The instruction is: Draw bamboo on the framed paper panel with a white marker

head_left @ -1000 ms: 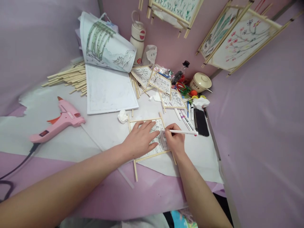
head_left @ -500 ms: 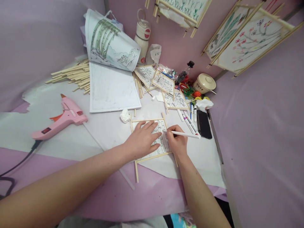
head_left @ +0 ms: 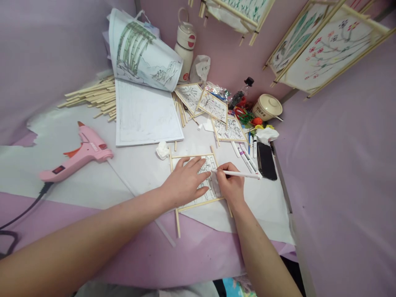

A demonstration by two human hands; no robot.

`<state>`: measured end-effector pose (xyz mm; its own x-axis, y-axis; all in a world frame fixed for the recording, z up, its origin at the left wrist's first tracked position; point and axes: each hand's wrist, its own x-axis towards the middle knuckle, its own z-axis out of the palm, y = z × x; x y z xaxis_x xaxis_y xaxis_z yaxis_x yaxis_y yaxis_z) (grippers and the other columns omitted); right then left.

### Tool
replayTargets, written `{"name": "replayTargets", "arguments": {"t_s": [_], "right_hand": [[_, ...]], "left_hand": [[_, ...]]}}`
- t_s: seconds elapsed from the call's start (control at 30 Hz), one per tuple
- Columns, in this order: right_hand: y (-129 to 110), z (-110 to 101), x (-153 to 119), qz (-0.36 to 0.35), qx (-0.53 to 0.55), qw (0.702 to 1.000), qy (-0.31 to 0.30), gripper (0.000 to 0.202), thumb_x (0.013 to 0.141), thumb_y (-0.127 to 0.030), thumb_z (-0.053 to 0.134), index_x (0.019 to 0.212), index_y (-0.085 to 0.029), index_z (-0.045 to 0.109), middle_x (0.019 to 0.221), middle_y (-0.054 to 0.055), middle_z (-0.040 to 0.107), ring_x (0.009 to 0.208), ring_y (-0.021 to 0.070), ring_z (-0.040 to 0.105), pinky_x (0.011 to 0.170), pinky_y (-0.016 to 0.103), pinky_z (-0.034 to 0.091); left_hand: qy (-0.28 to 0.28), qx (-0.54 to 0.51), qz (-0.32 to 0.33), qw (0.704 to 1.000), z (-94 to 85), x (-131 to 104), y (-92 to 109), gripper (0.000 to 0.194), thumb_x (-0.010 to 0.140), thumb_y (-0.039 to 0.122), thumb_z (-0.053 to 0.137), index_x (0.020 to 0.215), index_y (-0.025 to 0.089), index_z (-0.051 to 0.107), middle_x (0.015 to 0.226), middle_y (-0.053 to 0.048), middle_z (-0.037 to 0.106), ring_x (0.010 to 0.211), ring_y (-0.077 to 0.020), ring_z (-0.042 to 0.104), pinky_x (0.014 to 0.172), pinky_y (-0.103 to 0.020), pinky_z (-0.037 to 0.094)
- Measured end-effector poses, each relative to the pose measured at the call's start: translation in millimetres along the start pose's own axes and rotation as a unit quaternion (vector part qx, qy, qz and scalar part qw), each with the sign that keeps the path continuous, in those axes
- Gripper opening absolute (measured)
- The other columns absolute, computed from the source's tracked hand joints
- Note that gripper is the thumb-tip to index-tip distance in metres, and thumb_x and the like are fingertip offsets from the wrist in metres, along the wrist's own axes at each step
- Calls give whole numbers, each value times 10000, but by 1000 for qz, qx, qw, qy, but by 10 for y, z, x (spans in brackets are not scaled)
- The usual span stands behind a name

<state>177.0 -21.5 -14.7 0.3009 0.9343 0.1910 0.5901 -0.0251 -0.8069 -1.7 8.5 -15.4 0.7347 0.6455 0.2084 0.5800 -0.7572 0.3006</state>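
Head view: left hand (head_left: pixel 185 183) palm down, fingers spread, lying flat across the stick-framed drawing (head_left: pixel 214 186). Right hand (head_left: pixel 230 185) pinching a white pen (head_left: pixel 241 174) between thumb and fingers, pen's back end pointing right. Tip is at the drawing's right part, just beside the left fingertips; contact too small to tell.

Framed drawing lies on the white sheet (head_left: pixel 260 210) in front of the person, black linework on it, lower left stick end running out over the purple cover (head_left: pixel 130 251). Crumpled tissue (head_left: pixel 162 150) just beside its upper left corner.

Left side: pink glue gun (head_left: pixel 93 149) on its side, clear glue stick (head_left: pixel 122 177) running from its rear end and under the left forearm. Behind: sketch pad (head_left: pixel 147 117), top page curled back showing bamboo; light wooden sticks (head_left: pixel 93 98) piled left of it.

Right side: loose markers (head_left: pixel 246 159), black phone (head_left: pixel 266 161) just beside them. Further back, lidded bowl (head_left: pixel 268 106) and cream bottle (head_left: pixel 185 51).
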Motion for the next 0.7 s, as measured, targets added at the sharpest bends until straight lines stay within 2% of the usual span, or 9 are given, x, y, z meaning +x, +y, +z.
{"name": "replayTargets", "arguments": {"t_s": [0.7], "right_hand": [[69, 26, 15, -12, 5, 1000, 24, 101, 782, -253, 546, 701, -204, 581, 592, -51, 549, 575, 130, 494, 588, 261, 391]], "left_hand": [[11, -5, 1, 1000, 29, -3, -2, 381, 891, 397, 587, 1223, 214, 624, 1448, -170, 477, 1373, -336, 386, 1100, -553, 283]]}}
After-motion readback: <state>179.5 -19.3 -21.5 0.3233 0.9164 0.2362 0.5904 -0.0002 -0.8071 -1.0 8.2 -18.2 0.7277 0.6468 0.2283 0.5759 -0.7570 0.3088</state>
